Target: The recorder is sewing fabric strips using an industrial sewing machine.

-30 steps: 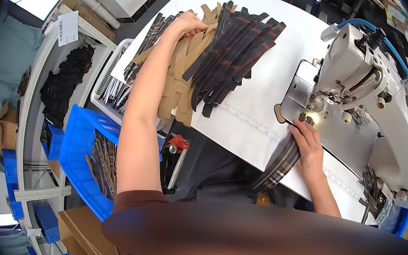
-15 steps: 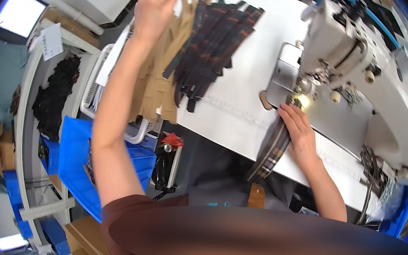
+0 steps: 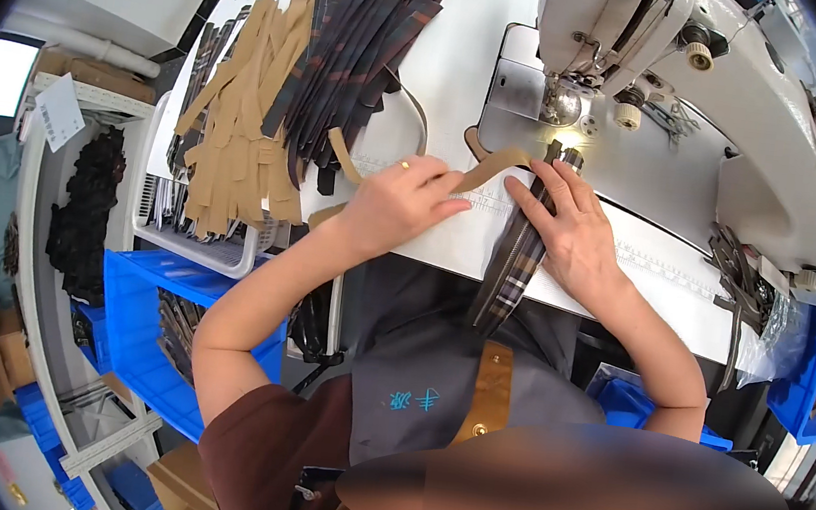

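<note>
My left hand pinches a narrow tan fabric strip; one part of it curls up beyond the fingers toward the strip piles. The strip's other end reaches my right hand, by the forefinger. That hand lies over a plaid fabric strip with a zipper along it, gripping it near its top end. The plaid piece hangs over the table's front edge toward my apron. Its upper end sits just below the lit needle area of a white sewing machine. What is under my right fingers is partly hidden.
Tan strips and dark plaid strips lie piled at the table's left. A white basket and a blue bin stand beside it. Dark cords and a clear plastic bag are at the right.
My left hand has come down and right from above the piles, now with a tan strip. My right hand stays on the zippered piece. The view has shifted.
</note>
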